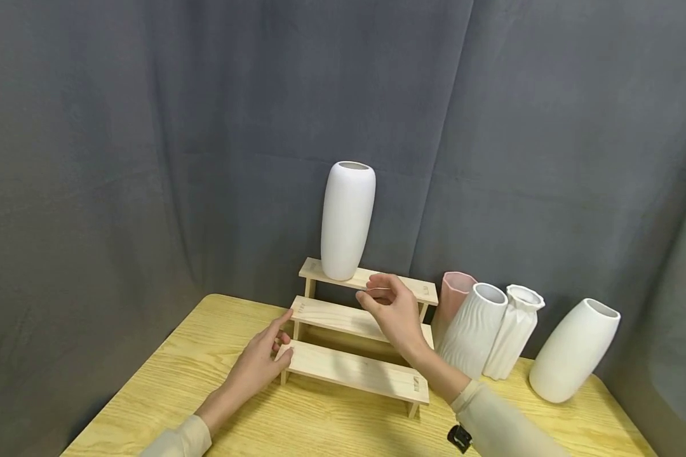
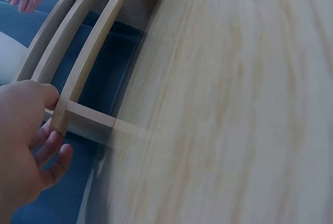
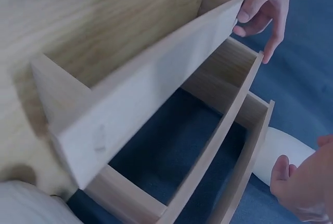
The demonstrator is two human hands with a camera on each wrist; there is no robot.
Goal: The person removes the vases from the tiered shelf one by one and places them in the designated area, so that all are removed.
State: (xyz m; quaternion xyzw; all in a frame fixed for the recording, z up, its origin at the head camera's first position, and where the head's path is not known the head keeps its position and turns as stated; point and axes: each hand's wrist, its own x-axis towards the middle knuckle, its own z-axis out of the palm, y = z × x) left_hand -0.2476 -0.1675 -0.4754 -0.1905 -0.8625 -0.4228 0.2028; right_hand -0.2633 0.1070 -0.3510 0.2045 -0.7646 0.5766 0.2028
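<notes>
A stepped wooden stand (image 1: 349, 371) with three tiers sits on the table. On the left part of its top tier a tall smooth white vase (image 1: 349, 222) stands upright. My left hand (image 1: 257, 362) grips the left end of the lowest tier between thumb and fingers, its index finger reaching to the middle tier. In the left wrist view the left hand (image 2: 26, 135) is around that board's end. My right hand (image 1: 397, 311) hovers in front of the upper tiers, right of the vase, with loosely bent fingers and nothing held; its fingers (image 3: 283, 174) appear near the vase in the right wrist view.
Right of the stand are a pink vase (image 1: 451, 298), a wavy white vase (image 1: 473, 333), a folded-pattern white vase (image 1: 511, 333) and a smooth white vase (image 1: 574, 349). A grey curtain (image 1: 297, 95) hangs behind the wooden table (image 1: 206, 343). A small black object (image 1: 460, 438) shows by the right sleeve.
</notes>
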